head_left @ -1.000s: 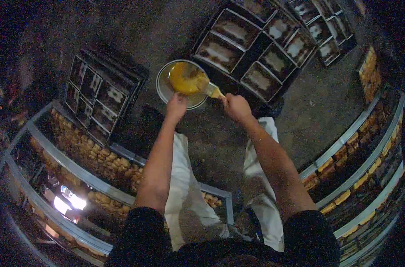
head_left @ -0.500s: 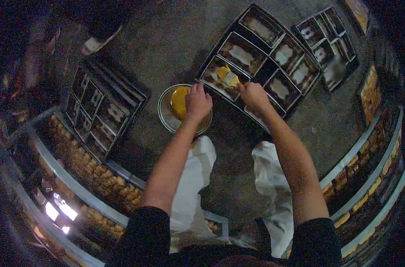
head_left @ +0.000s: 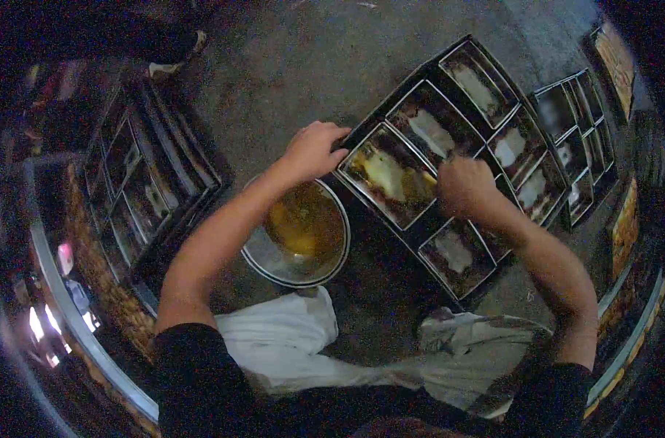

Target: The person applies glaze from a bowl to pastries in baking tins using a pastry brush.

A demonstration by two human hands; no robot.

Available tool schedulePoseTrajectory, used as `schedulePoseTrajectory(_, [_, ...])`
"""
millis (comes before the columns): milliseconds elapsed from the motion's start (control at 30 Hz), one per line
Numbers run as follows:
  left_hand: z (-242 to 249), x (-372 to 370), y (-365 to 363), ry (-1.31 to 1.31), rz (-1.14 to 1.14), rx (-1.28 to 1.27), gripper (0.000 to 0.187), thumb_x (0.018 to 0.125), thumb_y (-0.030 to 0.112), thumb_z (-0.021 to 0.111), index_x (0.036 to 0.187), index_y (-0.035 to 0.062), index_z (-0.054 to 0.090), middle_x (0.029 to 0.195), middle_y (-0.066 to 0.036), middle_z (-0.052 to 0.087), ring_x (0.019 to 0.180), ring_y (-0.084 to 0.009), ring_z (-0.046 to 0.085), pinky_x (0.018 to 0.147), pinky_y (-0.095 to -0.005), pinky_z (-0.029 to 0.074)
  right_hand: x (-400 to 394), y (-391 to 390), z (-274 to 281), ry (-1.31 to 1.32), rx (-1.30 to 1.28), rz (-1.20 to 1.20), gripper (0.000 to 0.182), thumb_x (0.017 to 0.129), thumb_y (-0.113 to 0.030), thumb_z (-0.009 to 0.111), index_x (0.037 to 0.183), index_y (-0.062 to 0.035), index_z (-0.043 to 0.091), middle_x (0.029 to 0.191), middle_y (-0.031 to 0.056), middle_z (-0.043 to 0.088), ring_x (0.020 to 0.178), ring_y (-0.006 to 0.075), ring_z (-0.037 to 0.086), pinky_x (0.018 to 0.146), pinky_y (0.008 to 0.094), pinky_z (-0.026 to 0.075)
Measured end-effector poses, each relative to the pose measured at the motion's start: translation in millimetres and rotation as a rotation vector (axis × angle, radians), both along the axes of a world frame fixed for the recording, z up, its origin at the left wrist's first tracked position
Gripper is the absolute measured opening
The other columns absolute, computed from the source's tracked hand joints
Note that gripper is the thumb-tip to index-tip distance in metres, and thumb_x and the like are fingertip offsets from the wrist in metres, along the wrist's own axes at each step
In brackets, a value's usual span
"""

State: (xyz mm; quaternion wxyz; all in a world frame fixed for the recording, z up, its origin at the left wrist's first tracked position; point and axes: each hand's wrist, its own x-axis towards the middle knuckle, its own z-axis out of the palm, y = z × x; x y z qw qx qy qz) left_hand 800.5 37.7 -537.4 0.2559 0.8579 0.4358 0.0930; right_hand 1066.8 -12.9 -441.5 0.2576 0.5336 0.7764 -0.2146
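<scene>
A set of dark rectangular baking tins holding pale dough lies on the floor ahead. My left hand grips the near left corner of that set. My right hand is closed around a brush whose yellow bristles touch the dough in the nearest left tin; the handle is hidden in my fist. A round metal bowl with yellow egg wash sits on the floor under my left forearm.
Another set of dark tins lies to the left, a third to the far right. Metal rack shelves with baked loaves curve along both sides. My white trousers are below.
My right hand lifted the brush out of the bowl and carried it onto the nearest tin. My left hand left the bowl's rim for the tin set's corner. The view tilted forward.
</scene>
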Motion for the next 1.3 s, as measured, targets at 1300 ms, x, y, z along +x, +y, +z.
schedulePoseTrajectory(1300, [-33, -1, 6, 0.273, 0.034, 0.003, 0.045, 0.072, 0.029, 0.065, 0.116, 0.0300, 0.056, 0.096, -0.012, 0.058, 0.096, -0.0318, 0.054, 0.080, -0.0467, 0.046, -34, 2, 6, -0.035, 0.218, 0.657, 0.012, 0.074, -0.016, 0.058, 0.073, -0.0071, 0.066, 0.067, 0.0085, 0.064, 0.068, 0.0223, 0.065, 0.055, 0.0346, 0.052])
